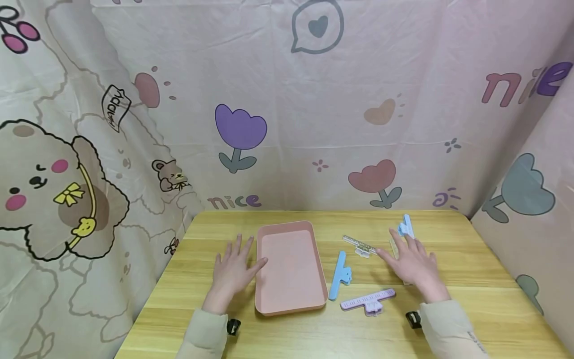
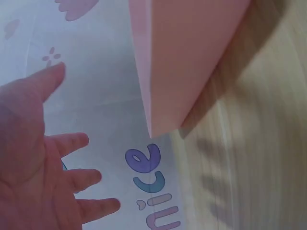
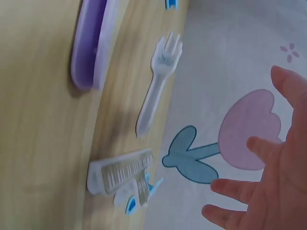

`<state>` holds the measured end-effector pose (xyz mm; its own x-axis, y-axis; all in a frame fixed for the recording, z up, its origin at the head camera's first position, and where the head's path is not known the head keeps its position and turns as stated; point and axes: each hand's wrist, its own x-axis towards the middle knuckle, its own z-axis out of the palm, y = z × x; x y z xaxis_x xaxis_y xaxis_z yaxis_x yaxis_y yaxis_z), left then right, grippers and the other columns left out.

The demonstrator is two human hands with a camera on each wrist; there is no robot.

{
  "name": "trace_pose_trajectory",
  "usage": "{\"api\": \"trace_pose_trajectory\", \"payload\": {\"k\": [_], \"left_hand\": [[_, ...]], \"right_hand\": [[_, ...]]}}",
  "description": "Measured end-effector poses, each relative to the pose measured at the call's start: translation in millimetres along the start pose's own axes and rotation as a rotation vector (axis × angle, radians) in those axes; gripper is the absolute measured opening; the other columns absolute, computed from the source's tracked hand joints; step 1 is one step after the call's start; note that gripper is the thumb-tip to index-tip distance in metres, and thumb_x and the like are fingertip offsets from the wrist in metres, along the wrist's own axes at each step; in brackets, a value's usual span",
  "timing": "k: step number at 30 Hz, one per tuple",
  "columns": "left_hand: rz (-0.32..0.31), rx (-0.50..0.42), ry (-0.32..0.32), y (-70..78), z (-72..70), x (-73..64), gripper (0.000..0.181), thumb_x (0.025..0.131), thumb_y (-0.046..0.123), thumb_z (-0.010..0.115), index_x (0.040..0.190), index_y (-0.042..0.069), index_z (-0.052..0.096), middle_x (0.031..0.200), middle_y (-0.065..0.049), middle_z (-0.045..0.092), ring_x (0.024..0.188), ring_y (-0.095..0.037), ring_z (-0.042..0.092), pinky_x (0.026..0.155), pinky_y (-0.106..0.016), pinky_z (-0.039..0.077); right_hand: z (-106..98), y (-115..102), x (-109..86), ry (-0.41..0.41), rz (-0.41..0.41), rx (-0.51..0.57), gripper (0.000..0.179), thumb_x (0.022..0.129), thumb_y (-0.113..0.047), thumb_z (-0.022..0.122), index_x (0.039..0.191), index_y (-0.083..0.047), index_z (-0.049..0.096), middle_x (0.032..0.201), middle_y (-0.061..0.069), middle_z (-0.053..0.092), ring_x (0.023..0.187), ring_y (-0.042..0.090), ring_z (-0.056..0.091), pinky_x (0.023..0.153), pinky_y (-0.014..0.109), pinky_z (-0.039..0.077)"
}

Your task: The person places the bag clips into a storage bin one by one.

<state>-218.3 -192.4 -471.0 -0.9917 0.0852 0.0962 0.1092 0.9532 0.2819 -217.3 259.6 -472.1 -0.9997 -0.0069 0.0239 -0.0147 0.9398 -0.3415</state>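
Note:
My left hand (image 1: 233,271) hovers with spread fingers at the left side of a pink tray (image 1: 291,269); in the left wrist view its fingers are apart from the tray wall (image 2: 182,57). My right hand (image 1: 414,264), fingers also spread, is held over the right part of the table, gripping nothing. Partly hidden beneath it lies a pale ruler clip (image 1: 393,248). Just beyond its fingertips is a blue clip (image 1: 406,227). To its left lie a clear-white ruler clip (image 1: 360,247), another blue clip (image 1: 342,275) and a purple ruler clip (image 1: 368,301).
The wooden table (image 1: 179,299) carries the tray and clips. A printed cloth (image 1: 287,124) hangs behind it, with further cloth on both sides. Black wrist cameras (image 1: 233,327) sit at the beige sleeves (image 1: 204,331).

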Motion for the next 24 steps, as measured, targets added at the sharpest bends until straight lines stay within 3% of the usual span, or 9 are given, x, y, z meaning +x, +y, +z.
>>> {"api": "trace_pose_trajectory", "payload": {"k": [7, 11, 18, 21, 24], "left_hand": [[0.033, -0.047, -0.016, 1.8, -2.9, -6.1, 0.087, 0.09, 0.066, 0.052, 0.156, 0.016, 0.027, 0.16, -0.019, 0.01, 0.14, -0.048, 0.023, 0.106, -0.072, 0.021], [0.043, -0.098, -0.023, -0.2, -0.4, -7.4, 0.089, 0.089, 0.061, 0.059, 0.156, 0.013, 0.025, 0.16, -0.02, 0.012, 0.139, -0.048, 0.025, 0.105, -0.071, 0.024], [0.029, -0.33, -0.036, -8.3, 9.7, -3.2, 0.086, 0.09, 0.041, 0.069, 0.155, 0.005, 0.025, 0.152, -0.028, 0.029, 0.134, -0.047, 0.036, 0.103, -0.066, 0.032], [0.014, -0.463, -0.036, -12.2, 15.5, 2.9, 0.08, 0.09, 0.028, 0.071, 0.152, 0.0, 0.028, 0.141, -0.03, 0.043, 0.118, -0.043, 0.053, 0.098, -0.058, 0.044], [-0.005, -0.579, -0.044, -15.5, 19.9, 8.1, 0.076, 0.091, 0.02, 0.071, 0.151, -0.002, 0.03, 0.13, -0.027, 0.053, 0.098, -0.03, 0.062, 0.085, -0.045, 0.055]], "right_hand": [[6.7, -11.5, -2.8, 0.0, -0.048, 0.046, 0.09, 0.092, -0.074, 0.033, 0.159, -0.017, 0.013, 0.149, 0.037, 0.024, 0.127, 0.063, 0.029, 0.093, 0.082, 0.023], [11.7, -16.2, -4.1, -0.008, -0.071, 0.099, 0.089, 0.093, -0.07, 0.038, 0.159, -0.015, 0.013, 0.148, 0.038, 0.025, 0.125, 0.064, 0.031, 0.093, 0.081, 0.024], [22.5, -20.4, -4.1, -0.024, -0.11, 0.221, 0.091, 0.092, -0.066, 0.048, 0.158, -0.015, 0.014, 0.149, 0.038, 0.023, 0.128, 0.063, 0.028, 0.09, 0.082, 0.026], [28.3, -21.1, -3.4, -0.024, -0.144, 0.274, 0.093, 0.091, -0.064, 0.054, 0.158, -0.013, 0.015, 0.15, 0.034, 0.026, 0.129, 0.06, 0.031, 0.091, 0.079, 0.029], [33.6, -22.7, -3.1, -0.028, -0.176, 0.319, 0.091, 0.091, -0.055, 0.06, 0.157, -0.009, 0.017, 0.15, 0.033, 0.029, 0.127, 0.058, 0.036, 0.095, 0.075, 0.032]]}}
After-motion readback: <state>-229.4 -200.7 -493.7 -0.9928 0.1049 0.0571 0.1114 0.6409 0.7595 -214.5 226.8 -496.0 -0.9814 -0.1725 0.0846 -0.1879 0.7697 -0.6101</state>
